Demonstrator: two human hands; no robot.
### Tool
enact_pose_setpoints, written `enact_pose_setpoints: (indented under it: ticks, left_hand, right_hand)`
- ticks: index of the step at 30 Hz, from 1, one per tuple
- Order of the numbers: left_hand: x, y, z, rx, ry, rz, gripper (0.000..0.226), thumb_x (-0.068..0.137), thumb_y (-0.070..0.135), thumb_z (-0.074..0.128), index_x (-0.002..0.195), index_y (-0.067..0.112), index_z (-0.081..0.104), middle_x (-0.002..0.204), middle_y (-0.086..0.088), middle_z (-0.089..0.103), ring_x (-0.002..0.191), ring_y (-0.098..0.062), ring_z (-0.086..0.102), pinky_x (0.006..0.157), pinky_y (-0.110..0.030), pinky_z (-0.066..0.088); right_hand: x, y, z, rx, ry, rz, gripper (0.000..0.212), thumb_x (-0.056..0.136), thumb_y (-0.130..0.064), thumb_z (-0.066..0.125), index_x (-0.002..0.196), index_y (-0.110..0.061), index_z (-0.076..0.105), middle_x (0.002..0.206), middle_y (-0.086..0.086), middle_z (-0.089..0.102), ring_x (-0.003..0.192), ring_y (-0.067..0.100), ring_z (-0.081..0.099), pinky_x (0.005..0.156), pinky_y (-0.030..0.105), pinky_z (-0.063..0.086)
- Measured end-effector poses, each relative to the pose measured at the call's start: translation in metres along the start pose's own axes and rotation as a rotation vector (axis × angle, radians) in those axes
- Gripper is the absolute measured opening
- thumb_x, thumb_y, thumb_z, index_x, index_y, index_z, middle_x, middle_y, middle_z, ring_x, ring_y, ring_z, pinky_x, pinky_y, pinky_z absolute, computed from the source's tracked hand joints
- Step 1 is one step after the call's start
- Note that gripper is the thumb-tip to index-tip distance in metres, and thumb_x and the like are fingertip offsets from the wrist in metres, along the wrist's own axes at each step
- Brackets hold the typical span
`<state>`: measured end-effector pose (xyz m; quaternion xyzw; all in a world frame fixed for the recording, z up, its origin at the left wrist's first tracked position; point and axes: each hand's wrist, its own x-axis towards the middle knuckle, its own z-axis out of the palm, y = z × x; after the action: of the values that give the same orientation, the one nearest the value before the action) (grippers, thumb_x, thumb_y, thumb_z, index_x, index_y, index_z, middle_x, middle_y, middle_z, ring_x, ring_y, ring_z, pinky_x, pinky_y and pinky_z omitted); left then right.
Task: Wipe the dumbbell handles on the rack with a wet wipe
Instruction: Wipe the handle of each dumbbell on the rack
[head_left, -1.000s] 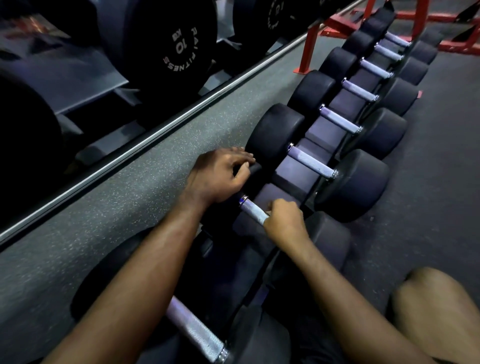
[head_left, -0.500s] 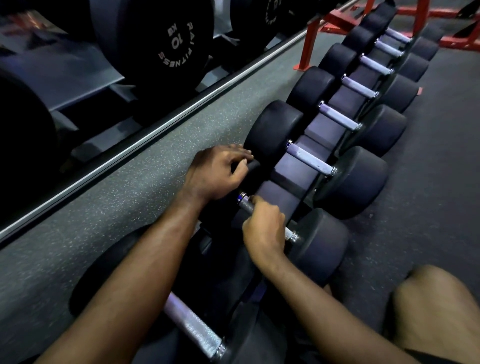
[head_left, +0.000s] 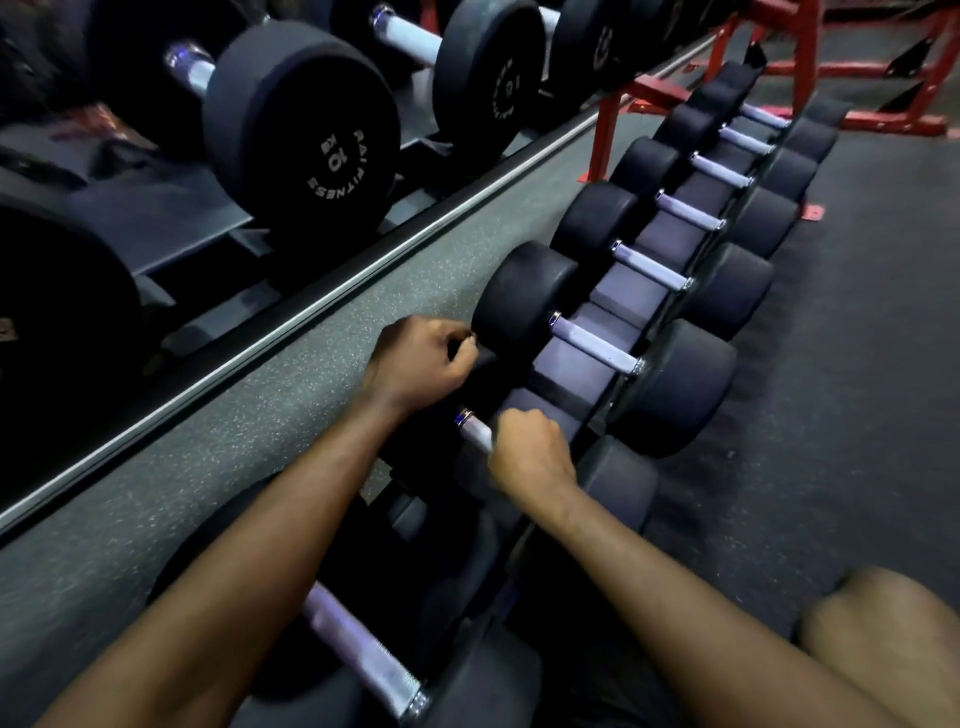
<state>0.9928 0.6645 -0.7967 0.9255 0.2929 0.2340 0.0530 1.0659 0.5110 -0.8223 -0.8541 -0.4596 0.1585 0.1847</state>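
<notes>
Right hand (head_left: 530, 460) has slid a bit back right along the handle (head_left: 475, 431), fingers wrapped tight round it; can't see the wipe. Left hand (head_left: 421, 364) fingers curl over that dumbbell (head_left: 618, 483)'s left end, near end of the rack (head_left: 566, 364).

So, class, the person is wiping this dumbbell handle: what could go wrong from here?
The left hand grips a dumbbell head right beside the next dumbbell; a roll might pinch it. The right hand curls round the handle and the wipe is hidden, so the handle's exposed end may get missed.
</notes>
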Motion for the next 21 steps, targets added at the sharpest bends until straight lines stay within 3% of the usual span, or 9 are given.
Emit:
enact_pose_setpoints:
  ticks: [3,6,8,9,10,12,15,18,21]
  left_hand:
    - [0.029,0.022,-0.001,0.141,-0.005,0.061,0.035,0.086,0.041,0.047,0.078,0.014,0.066,0.077,-0.005,0.069,0.076,-0.031,0.064,0.058,-0.033,0.045]
    - [0.057,0.037,0.009,0.099,0.011,0.134,0.027,0.089,0.035,0.051,0.079,0.013,0.064,0.081,-0.003,0.066,0.081,-0.029,0.062,0.061,-0.035,0.045]
    - [0.075,0.040,0.021,0.067,0.011,0.177,0.026,0.088,0.032,0.048,0.088,0.015,0.068,0.092,-0.002,0.068,0.091,-0.027,0.063,0.068,-0.037,0.049]
    - [0.082,0.040,0.028,0.052,0.012,0.198,0.027,0.088,0.029,0.047,0.097,0.016,0.070,0.102,-0.001,0.070,0.100,-0.026,0.063,0.075,-0.038,0.051]
    - [0.091,0.039,0.035,0.034,0.015,0.214,0.029,0.089,0.024,0.049,0.107,0.016,0.070,0.113,-0.001,0.069,0.109,-0.024,0.061,0.083,-0.037,0.050]
    - [0.111,0.033,0.051,0.002,0.003,0.245,0.035,0.091,0.016,0.052,0.122,0.015,0.067,0.132,-0.001,0.063,0.125,-0.021,0.054,0.099,-0.033,0.043]
    - [0.137,0.023,0.070,-0.022,-0.061,0.264,0.045,0.097,0.027,0.043,0.136,0.013,0.060,0.144,-0.004,0.055,0.137,-0.023,0.044,0.116,-0.036,0.033]
    - [0.154,0.017,0.087,0.050,-0.163,0.274,0.054,0.099,0.038,0.032,0.144,0.014,0.051,0.151,-0.004,0.047,0.144,-0.021,0.036,0.121,-0.037,0.022]
    - [0.164,0.012,0.100,0.072,-0.129,0.286,0.056,0.101,0.042,0.027,0.144,0.017,0.052,0.150,0.000,0.049,0.143,-0.018,0.037,0.120,-0.039,0.024]
  right_hand:
    - [0.020,0.023,-0.021,0.071,-0.031,0.053,0.023,0.088,-0.027,0.062,0.104,-0.012,0.070,0.109,0.017,0.068,0.104,0.035,0.064,0.083,0.035,0.052]
    - [0.047,0.044,-0.041,0.332,-0.005,0.116,0.015,0.083,-0.013,0.063,0.094,-0.012,0.074,0.100,0.013,0.072,0.094,0.032,0.068,0.084,0.041,0.055]
    - [0.063,0.057,-0.053,0.481,0.085,0.138,0.016,0.080,-0.003,0.063,0.090,-0.007,0.074,0.102,0.011,0.073,0.082,0.024,0.068,0.075,0.025,0.055]
    - [0.069,0.063,-0.058,0.509,0.125,0.125,0.018,0.080,-0.001,0.063,0.094,-0.005,0.075,0.104,0.008,0.073,0.077,0.021,0.066,0.064,0.012,0.047]
    - [0.076,0.068,-0.062,0.505,0.146,0.121,0.021,0.082,-0.001,0.063,0.099,-0.006,0.075,0.104,0.006,0.073,0.076,0.020,0.064,0.056,0.009,0.039]
    - [0.095,0.078,-0.064,0.434,0.190,0.122,0.021,0.086,-0.008,0.063,0.101,-0.014,0.077,0.102,0.003,0.073,0.089,0.019,0.064,0.063,0.011,0.033]
    - [0.130,0.088,-0.060,0.420,0.309,0.109,0.012,0.086,-0.017,0.072,0.095,-0.019,0.079,0.096,0.006,0.076,0.093,0.019,0.068,0.071,0.014,0.038]
    - [0.160,0.091,-0.049,0.490,0.400,0.131,0.015,0.080,-0.010,0.071,0.090,-0.017,0.080,0.090,0.003,0.076,0.088,0.013,0.069,0.073,0.013,0.041]
    - [0.186,0.087,-0.036,0.517,0.548,0.178,0.026,0.079,-0.002,0.061,0.091,-0.015,0.079,0.092,0.004,0.076,0.091,0.021,0.068,0.084,0.025,0.050]
